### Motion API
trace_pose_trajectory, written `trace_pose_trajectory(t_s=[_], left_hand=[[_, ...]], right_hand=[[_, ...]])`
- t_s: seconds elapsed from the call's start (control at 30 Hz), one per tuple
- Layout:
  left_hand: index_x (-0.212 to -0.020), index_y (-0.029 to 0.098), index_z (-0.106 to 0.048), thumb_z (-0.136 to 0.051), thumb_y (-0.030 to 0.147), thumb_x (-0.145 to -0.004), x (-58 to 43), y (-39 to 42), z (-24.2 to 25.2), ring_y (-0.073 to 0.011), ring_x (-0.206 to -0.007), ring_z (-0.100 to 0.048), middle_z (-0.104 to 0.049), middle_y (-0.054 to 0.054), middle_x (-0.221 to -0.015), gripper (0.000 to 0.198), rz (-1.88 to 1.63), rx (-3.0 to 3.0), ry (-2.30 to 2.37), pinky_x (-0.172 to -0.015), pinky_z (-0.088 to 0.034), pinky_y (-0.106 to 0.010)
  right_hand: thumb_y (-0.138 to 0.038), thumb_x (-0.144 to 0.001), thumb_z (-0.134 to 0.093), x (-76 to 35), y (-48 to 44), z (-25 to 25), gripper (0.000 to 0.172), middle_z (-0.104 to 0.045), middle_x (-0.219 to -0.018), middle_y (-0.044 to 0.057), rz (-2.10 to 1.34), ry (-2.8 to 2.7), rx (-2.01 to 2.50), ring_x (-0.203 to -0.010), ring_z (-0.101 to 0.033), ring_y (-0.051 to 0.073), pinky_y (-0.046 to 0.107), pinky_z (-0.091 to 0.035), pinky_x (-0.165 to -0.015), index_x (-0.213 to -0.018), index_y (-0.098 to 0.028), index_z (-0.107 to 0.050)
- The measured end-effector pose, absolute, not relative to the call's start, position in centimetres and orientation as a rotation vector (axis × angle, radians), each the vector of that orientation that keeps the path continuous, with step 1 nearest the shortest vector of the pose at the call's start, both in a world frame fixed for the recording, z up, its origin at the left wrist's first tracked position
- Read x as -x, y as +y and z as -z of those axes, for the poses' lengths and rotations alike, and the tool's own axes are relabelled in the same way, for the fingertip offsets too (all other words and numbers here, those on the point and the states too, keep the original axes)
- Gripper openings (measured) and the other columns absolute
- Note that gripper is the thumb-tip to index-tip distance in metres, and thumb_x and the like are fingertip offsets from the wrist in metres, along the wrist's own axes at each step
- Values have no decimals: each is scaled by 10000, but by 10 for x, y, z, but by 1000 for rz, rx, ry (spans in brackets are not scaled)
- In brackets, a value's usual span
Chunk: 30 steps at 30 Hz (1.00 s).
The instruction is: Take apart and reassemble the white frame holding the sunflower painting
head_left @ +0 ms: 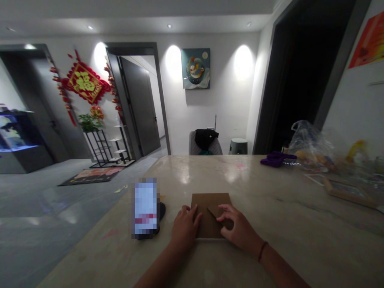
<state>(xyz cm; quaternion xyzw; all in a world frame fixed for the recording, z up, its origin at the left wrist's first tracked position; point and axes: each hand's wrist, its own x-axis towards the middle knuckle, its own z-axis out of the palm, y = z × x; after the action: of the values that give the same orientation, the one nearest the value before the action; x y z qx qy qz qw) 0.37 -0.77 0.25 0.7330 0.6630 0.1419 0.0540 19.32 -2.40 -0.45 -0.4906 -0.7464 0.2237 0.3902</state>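
Note:
A square brown board (pixel 211 200) with a pale lower edge lies flat on the table in front of me. My left hand (pixel 185 226) rests on its left side, fingers spread and lying over the edge. Above the board's right half is my right hand (pixel 237 226), thumb and forefinger bent together at a thin dark strip (pixel 212 213) that slants across the board. Whether this strip is loose or joined to the board I cannot tell. My right fingers partly hide its lower end.
A phone with a blurred-out screen (pixel 145 208) stands on a dark holder to the left. On the right are a wooden picture frame (pixel 345 193), a clear plastic bag (pixel 310 146) and a purple cloth (pixel 275 159). Beyond the table's far edge stands a grey chair (pixel 192 144).

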Motion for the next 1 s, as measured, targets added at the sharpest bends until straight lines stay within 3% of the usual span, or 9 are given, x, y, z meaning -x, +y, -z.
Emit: trace_pose_trajectory(t_s=[0.13, 0.23, 0.37, 0.47, 0.73, 1.0], left_hand=[[-1247, 218, -454, -296, 429, -859, -1, -6, -2, -188, -1019, -503, -501, -79, -1141, 469, -415, -2199, 2015, -891, -360, -278], [-1252, 208, -450, -329, 420, -849, 0, -4, -1, -201, -1028, -494, -505, -82, -1150, 471, -430, -2226, 1994, -899, -356, -290], [-1247, 207, -457, -352, 423, -840, -3, -4, 1, -206, -1038, -484, -516, -82, -1146, 473, -446, -2277, 1924, -913, -346, -299], [-1245, 213, -458, -352, 432, -837, -6, -6, 2, -205, -1036, -483, -515, -83, -1150, 475, -453, -2281, 1919, -911, -346, -306], [-1270, 243, -420, -348, 416, -843, -9, -9, -1, -215, -1026, -485, -512, -76, -1157, 467, -419, -2319, 1935, -901, -352, -333], [-1269, 212, -418, -351, 392, -840, -8, -7, -2, -217, -1025, -487, -495, -86, -1187, 470, -345, -2364, 1924, -912, -351, -341]], right_hand=[[-134, -613, -517, -196, -23, 2, 189, -551, -1133, 75, -575, -1925, 1227, -1047, -527, 186, 321, -396, -916, -756, -199, -622], [-254, -710, -511, -202, -12, 8, 169, -564, -1134, 77, -513, -1883, 1282, -1092, -496, 194, 351, -356, -961, -805, -205, -643], [-400, -745, -492, -210, 7, 28, 453, -450, -1299, 92, -392, -1765, 1445, -1237, -345, 213, 405, -254, -1037, -1140, -183, -541], [-470, -759, -453, -212, 16, 41, 585, -386, -1350, 114, -422, -1796, 1524, -1279, -272, 218, 392, -213, -1059, -1236, -131, -456], [-555, -721, -468, -212, 16, 41, 722, -307, -1398, 98, -438, -1934, 1592, -1309, -190, 213, 350, -169, -1074, -1286, -111, -391], [-566, -706, -485, -212, 14, 37, 722, -345, -1378, 96, -432, -1963, 1603, -1303, -207, 222, 362, -170, -1072, -1274, -126, -413]])
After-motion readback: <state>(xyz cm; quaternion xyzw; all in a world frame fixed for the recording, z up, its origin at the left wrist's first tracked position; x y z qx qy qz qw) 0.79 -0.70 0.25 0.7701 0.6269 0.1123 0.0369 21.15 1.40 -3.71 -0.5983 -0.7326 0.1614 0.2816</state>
